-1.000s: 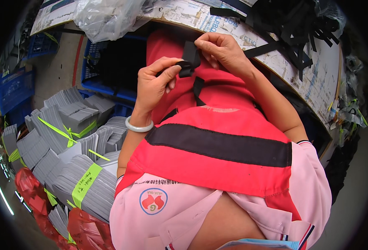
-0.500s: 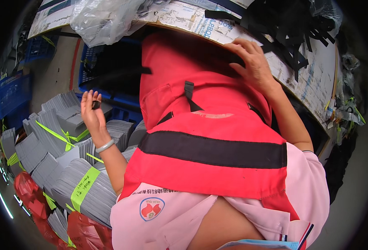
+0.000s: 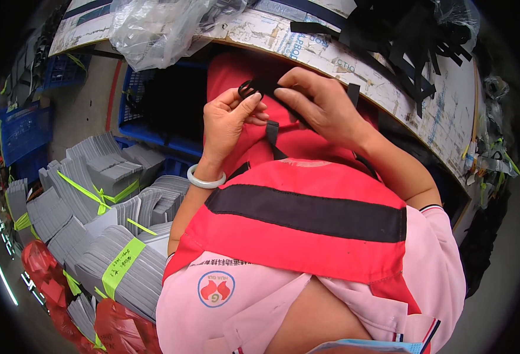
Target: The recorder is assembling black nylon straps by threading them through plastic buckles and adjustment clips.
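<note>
My left hand [image 3: 227, 124] is closed, pinching a small black buckle [image 3: 248, 89] with ring-like loops between thumb and fingers. Close by on its right, my right hand [image 3: 331, 112] has its thumb and fingers closed on a black webbing strap [image 3: 267, 86], partly hidden behind the hand. The strap reaches toward the buckle; whether it runs through the loops is too dark to tell. Both hands are above the lap of my red apron [image 3: 307, 256], just short of the table edge.
Ahead stands a worn white table [image 3: 254, 26] bearing a clear plastic bag [image 3: 157, 32] and a heap of black straps [image 3: 398, 47]. A blue crate [image 3: 127, 106] with dark contents sits below. Bundled grey sheets [image 3: 133, 274] and red plastic bags [image 3: 124, 327] lie at left.
My left hand has come in from the left with the small black buckle. My right hand has drawn back from the table edge, with the black strap, and the two hands are now close together.
</note>
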{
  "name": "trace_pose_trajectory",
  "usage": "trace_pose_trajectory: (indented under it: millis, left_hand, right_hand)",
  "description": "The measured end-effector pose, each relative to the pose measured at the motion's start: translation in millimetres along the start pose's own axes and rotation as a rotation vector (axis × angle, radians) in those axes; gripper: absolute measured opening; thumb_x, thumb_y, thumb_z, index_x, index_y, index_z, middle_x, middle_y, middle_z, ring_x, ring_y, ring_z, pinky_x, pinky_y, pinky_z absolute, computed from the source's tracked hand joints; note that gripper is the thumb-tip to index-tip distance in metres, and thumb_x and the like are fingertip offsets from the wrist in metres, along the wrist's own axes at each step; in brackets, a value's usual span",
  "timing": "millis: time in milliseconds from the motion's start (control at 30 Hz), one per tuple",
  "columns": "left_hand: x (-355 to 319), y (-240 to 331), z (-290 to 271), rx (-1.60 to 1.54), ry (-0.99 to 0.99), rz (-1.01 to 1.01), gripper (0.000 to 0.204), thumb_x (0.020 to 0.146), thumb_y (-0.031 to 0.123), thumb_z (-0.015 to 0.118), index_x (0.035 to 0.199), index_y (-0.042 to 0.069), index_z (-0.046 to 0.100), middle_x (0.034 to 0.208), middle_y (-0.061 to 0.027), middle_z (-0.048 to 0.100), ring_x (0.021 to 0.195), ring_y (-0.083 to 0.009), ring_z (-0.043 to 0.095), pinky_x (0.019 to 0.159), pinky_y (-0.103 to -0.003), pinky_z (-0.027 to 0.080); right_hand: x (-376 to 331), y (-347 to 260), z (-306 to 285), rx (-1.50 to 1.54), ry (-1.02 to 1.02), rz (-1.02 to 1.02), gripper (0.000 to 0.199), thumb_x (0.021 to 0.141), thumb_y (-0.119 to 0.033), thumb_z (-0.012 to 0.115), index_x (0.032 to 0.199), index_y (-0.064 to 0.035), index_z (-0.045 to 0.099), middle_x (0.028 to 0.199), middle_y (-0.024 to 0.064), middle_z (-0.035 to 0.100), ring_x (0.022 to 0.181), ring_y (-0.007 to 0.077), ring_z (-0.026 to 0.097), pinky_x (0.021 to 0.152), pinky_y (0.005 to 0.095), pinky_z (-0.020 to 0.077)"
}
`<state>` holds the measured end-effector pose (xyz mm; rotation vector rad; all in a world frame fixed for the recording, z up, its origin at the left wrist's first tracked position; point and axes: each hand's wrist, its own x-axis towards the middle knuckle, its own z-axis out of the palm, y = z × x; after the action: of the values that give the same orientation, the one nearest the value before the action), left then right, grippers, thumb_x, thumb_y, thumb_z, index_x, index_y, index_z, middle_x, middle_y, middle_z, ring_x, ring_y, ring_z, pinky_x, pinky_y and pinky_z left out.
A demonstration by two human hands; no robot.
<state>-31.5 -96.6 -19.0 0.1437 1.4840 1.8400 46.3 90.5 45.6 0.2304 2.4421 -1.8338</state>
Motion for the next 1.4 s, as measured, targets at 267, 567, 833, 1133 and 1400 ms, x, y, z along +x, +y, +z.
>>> trace_pose_trajectory:
  millis: [267, 567, 833, 1133, 1400]
  left_hand:
    - [-5, -3, 10, 0.131, 0.059, 0.163, 0.014, 0.090, 0.003, 0.063, 0.102, -0.004, 0.067, 0.081, -0.0055, 0.069, 0.069, -0.0107, 0.065, 0.062, -0.023, 0.054]
    - [5, -5, 9, 0.414, 0.162, 0.370, 0.013, 0.089, 0.002, 0.065, 0.100, -0.004, 0.068, 0.079, -0.0043, 0.067, 0.068, -0.0094, 0.063, 0.062, -0.021, 0.050]
    - [8, -15, 14, 0.716, 0.168, 0.570, 0.009, 0.082, -0.002, 0.065, 0.091, -0.002, 0.064, 0.073, -0.0138, 0.058, 0.063, -0.0282, 0.059, 0.056, -0.033, 0.045]
    - [10, -14, -1, -0.146, -0.022, 0.067, 0.028, 0.092, 0.008, 0.063, 0.117, -0.003, 0.064, 0.107, -0.0097, 0.068, 0.094, -0.0147, 0.065, 0.088, -0.028, 0.050]
    - [16, -6, 10, -0.036, 0.193, 0.207, 0.019, 0.089, 0.009, 0.068, 0.102, -0.005, 0.071, 0.087, -0.0079, 0.071, 0.079, -0.0107, 0.066, 0.074, -0.022, 0.053]
  right_hand:
    - [15, 7, 9, 0.353, -0.201, 0.448, 0.024, 0.097, -0.026, 0.055, 0.088, -0.0047, 0.060, 0.064, 0.0025, 0.062, 0.049, 0.0059, 0.056, 0.044, 0.0186, 0.0434]
    - [15, 16, 7, 0.601, -0.171, 0.503, 0.022, 0.096, -0.027, 0.058, 0.095, -0.0051, 0.061, 0.063, 0.0036, 0.062, 0.048, 0.0071, 0.057, 0.043, 0.0182, 0.0447]
    - [21, 37, 24, 0.605, 0.012, 0.373, 0.025, 0.095, -0.029, 0.061, 0.096, -0.0039, 0.060, 0.071, 0.0040, 0.064, 0.054, 0.0060, 0.058, 0.047, 0.0183, 0.0478]
    - [28, 40, 6, 0.577, -0.113, 0.329, 0.020, 0.092, -0.022, 0.065, 0.101, -0.0045, 0.066, 0.083, -0.0002, 0.063, 0.077, 0.0071, 0.058, 0.070, 0.0224, 0.0472]
    - [10, 9, 14, 0.164, 0.130, -0.191, 0.012, 0.089, -0.011, 0.067, 0.086, 0.0002, 0.062, 0.074, 0.0009, 0.054, 0.067, 0.0073, 0.047, 0.061, 0.0256, 0.0407]
